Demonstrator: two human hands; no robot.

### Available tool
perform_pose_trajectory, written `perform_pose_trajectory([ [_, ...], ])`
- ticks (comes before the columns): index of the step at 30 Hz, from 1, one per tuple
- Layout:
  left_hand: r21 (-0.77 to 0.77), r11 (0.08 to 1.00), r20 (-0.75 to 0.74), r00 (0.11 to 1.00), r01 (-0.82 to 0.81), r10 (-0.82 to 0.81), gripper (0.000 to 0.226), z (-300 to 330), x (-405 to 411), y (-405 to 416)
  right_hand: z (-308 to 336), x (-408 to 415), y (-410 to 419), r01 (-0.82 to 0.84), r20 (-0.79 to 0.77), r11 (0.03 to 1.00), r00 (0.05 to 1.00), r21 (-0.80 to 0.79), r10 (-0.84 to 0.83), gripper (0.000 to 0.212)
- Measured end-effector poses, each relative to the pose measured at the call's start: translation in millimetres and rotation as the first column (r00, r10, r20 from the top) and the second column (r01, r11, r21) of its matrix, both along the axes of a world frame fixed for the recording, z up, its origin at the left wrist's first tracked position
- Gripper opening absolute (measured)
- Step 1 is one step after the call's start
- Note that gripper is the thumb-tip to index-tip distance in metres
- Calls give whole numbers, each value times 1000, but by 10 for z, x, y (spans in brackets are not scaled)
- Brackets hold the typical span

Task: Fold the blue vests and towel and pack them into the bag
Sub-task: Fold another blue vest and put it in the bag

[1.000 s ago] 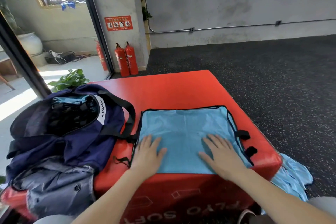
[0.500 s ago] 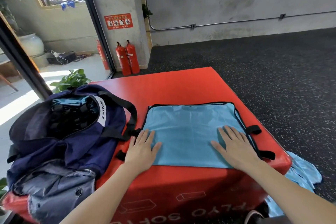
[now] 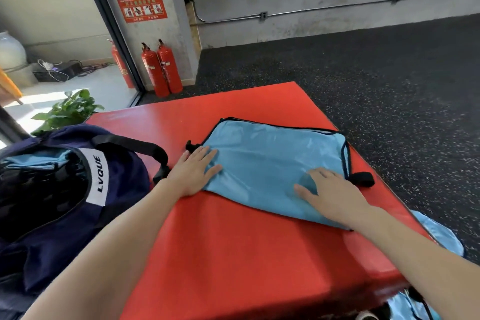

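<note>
I have the blue vest [image 3: 272, 163] lying flat on the red bench [image 3: 233, 254], toward its far right corner, because a slippery fabric like this needs a flat surface under it to take a crease. My left hand [image 3: 193, 173] lies spread and flat on the vest's left edge, fingers straight, pinning that side so the cloth does not slide. My right hand [image 3: 330, 196] is also spread, palm down on the near right part of the vest, pressing the layers together rather than pinching anything.

The vest's long axis runs across the bench from left to right, skewed so its right end sits nearer to me along the bench's right edge. Its black-trimmed edge faces away from me, toward the far edge of the bench; a black strap tab [image 3: 362, 179] sticks out at the right end and another small one [image 3: 191, 145] at the left.

I keep the navy bag [image 3: 78, 189] open at the left side of the bench, just beside my left hand, so a folded piece can go straight in; something light blue [image 3: 36, 161] already shows inside it. More blue fabric [image 3: 439, 234] hangs off the bench's near right corner, so I judge more folding remains.
</note>
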State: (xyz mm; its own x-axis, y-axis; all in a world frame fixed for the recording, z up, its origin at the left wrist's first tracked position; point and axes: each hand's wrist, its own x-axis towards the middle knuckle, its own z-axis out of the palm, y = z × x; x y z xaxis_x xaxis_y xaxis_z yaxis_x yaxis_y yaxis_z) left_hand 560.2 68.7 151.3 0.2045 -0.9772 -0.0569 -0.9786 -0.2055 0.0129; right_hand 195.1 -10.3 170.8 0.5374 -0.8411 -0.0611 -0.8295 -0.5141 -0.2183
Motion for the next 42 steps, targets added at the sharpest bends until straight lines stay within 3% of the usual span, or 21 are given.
perform_pose_trajectory([
  [4,23,999,97,994,48,-50,77,110,143,-139,88,-28,34,-104,50,994,993,20,103,65],
  [9,-75,997,1,1000,13,-13,88,109,-131,219,245,-315,113,-316,64,935,949,158,310,58],
  [13,-135,991,-92,996,3,-16,86,50,-580,774,253,-570,110,-295,5,929,953,224,302,54],
  [17,-89,996,-40,999,29,-33,79,7,-934,1255,146,-707,85,-261,88,953,964,156,250,38],
  [23,-182,975,-154,983,-129,102,68,82,-1171,1525,133,-610,417,-281,121,954,956,108,268,13],
  [28,-242,950,-255,958,-196,133,63,137,-1306,1809,180,-176,1007,-362,96,924,931,124,351,32],
  [32,-297,923,-315,937,-246,149,56,174,-1370,2112,216,299,1563,-451,343,860,868,240,360,20],
  [36,-346,906,-363,925,-243,110,50,163,-1285,2426,229,560,1892,-537,501,794,789,284,355,29],
  [42,-421,874,-405,912,-244,59,40,186,-1463,2610,221,232,1560,-442,415,878,845,184,338,25],
])
